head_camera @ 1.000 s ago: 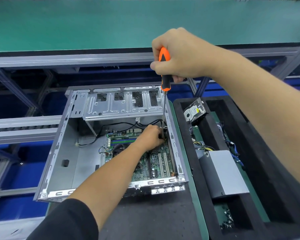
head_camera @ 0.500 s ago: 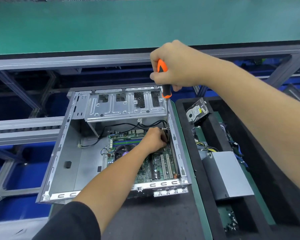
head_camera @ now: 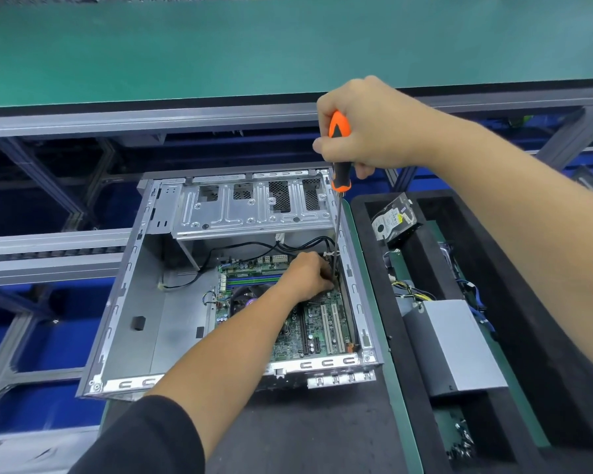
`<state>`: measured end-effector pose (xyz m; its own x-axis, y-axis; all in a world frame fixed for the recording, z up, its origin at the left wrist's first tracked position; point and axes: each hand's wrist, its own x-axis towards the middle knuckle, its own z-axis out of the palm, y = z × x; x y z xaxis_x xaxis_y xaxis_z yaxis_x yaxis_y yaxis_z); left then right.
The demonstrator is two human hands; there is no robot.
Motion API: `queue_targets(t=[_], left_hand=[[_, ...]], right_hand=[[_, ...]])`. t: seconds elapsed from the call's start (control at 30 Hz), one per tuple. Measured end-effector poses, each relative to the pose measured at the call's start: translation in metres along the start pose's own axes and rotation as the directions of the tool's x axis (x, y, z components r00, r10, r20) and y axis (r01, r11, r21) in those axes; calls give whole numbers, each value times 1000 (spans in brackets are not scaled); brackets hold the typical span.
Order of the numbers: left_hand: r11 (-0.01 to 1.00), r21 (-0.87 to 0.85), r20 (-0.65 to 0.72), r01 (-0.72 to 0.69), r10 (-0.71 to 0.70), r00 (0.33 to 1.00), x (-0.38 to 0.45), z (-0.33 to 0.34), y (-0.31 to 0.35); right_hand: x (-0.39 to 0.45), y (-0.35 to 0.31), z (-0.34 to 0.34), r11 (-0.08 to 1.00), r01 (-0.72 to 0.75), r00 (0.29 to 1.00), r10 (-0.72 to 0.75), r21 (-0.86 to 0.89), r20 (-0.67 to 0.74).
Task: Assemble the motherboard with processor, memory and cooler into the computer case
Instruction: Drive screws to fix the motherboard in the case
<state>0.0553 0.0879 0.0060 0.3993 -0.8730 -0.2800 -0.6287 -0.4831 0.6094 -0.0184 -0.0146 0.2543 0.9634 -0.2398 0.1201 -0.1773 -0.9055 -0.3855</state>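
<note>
Case [head_camera: 144, 302] lies open on dark mat [head_camera: 308, 432], side panel off. Board [head_camera: 319, 323] sits inside, at right half of floor. Foam tray [head_camera: 408, 336] just right of case holds PSU [head_camera: 459, 350] and drive [head_camera: 392, 217]. Right hand [head_camera: 374, 128] wraps screwdriver [head_camera: 339, 159] handle; shaft runs down to board's far right corner. Left hand [head_camera: 307, 277] curled at tip; cannot tell what fingers pinch.

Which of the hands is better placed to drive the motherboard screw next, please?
The right hand: it already grips the screwdriver upright, its shaft reaching down to the motherboard corner. The left hand sits at the tip, apparently steadying it.
</note>
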Motion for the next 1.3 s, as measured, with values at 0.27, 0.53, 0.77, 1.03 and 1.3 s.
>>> queue_targets(t=[0.27,0.53,0.77,1.03,1.3], left_hand=[[988,127,39,-86,81,996,0,3,0],[986,159,-19,-47,50,999,-1,12,4],[999,40,-31,31,-29,999,2,11,3],[998,31,-52,60,-58,997,3,14,5],[998,-9,26,60,-59,998,4,-1,1]], right_hand=[[0,1,4,1000,-8,1000,8,-5,4],[0,-1,3,1000,-3,1000,4,-17,21],[0,-1,2,999,7,1000,-7,-36,17],[-2,-2,0,1000,-7,998,8,-16,70],[-3,-1,0,1000,-12,997,13,-13,75]])
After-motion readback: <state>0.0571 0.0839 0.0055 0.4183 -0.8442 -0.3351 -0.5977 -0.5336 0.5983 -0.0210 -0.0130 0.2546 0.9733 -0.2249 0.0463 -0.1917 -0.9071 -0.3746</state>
